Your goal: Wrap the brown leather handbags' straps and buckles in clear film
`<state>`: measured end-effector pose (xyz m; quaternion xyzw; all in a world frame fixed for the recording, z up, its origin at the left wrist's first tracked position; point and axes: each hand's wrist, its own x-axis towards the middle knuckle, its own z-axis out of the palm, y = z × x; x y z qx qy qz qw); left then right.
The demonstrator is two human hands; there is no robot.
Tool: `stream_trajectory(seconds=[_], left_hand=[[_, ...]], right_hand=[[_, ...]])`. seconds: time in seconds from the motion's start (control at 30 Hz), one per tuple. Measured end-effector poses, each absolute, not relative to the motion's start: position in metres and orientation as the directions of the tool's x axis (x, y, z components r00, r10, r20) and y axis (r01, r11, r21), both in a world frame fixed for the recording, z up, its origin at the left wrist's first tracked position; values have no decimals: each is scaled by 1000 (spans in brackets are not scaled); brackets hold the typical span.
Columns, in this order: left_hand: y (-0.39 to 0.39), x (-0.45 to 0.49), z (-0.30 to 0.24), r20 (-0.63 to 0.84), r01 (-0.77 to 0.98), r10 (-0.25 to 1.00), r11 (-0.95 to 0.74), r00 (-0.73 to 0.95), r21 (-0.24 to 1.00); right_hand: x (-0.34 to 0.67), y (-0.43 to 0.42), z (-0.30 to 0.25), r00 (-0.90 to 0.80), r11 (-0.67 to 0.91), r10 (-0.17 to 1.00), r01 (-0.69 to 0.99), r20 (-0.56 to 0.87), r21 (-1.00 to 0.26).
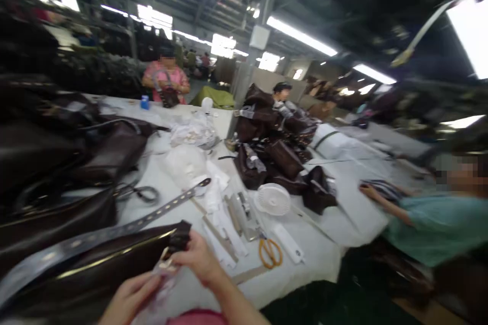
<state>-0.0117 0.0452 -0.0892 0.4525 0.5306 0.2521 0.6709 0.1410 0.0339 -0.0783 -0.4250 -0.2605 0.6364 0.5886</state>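
A dark brown leather bag lies on the white table in front of me. My right hand is closed on the bag's end, at a small metal fitting. My left hand is curled around a thin clear plastic wrapping just below that fitting. A long studded strap runs from the bag up toward the table's middle.
Orange-handled scissors, a small white fan, rulers and white paper lie beyond my hands. More brown bags are piled at left and centre. A person in teal leans in at right; another in pink stands far back.
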Motion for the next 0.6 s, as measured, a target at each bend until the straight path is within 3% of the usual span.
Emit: stream_trajectory(seconds=[0.1, 0.33, 0.6], left_hand=[[40, -13, -89, -429, 129, 765, 422, 480, 897], [32, -16, -96, -439, -62, 763, 527, 474, 848], [25, -19, -92, -480, -100, 727, 594, 491, 798]], right_hand=[[154, 26, -74, 31, -182, 974, -495, -227, -850], [153, 23, -82, -22, -223, 971, -447, -239, -866], [152, 25, -80, -11, -230, 968, -437, -251, -870]])
